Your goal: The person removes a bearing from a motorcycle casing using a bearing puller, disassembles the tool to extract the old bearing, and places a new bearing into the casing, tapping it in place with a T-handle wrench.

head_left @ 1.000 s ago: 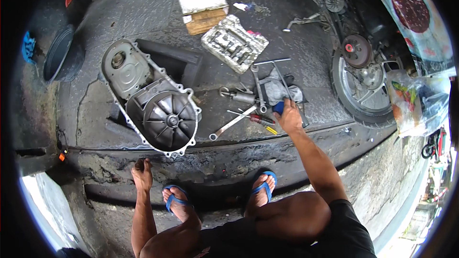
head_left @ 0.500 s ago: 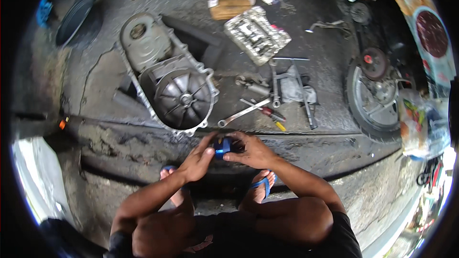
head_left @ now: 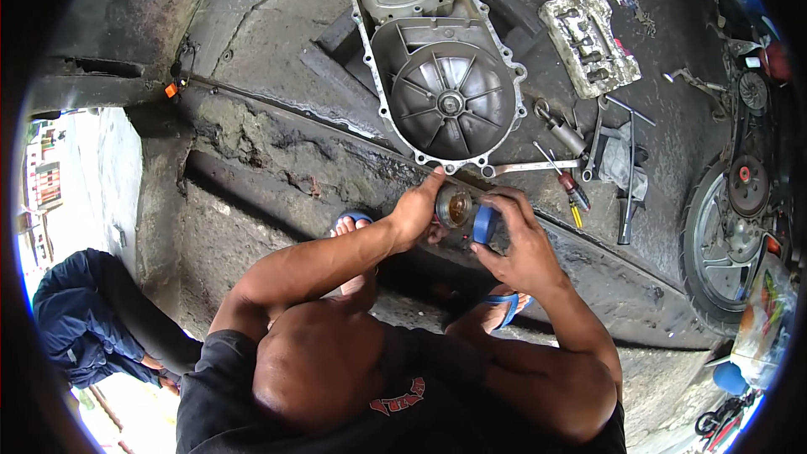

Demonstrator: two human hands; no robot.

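Note:
In my left hand (head_left: 417,212) is a small round jar (head_left: 455,207), its open mouth showing brownish, grease-like contents. My right hand (head_left: 528,250) grips a blue round lid (head_left: 484,224) between thumb and fingers, just right of the jar and apart from it. Right beyond my hands lies a large metal engine casing (head_left: 454,101) with a ribbed round recess. A combination wrench (head_left: 534,167) lies close to the casing's lower edge, near a red-handled screwdriver (head_left: 575,193).
A dirty white molded tray (head_left: 588,46) of tool pieces lies at the far right. Beyond the screwdriver are a grey rag (head_left: 622,166) and a long socket handle (head_left: 625,223). A motorcycle wheel (head_left: 719,256) stands at right. Another person (head_left: 101,319) sits at the left edge.
The blue lid has come off the jar; my hands, together before, now hold the two parts separately. My view has swung left, so the casing and tools appear further right.

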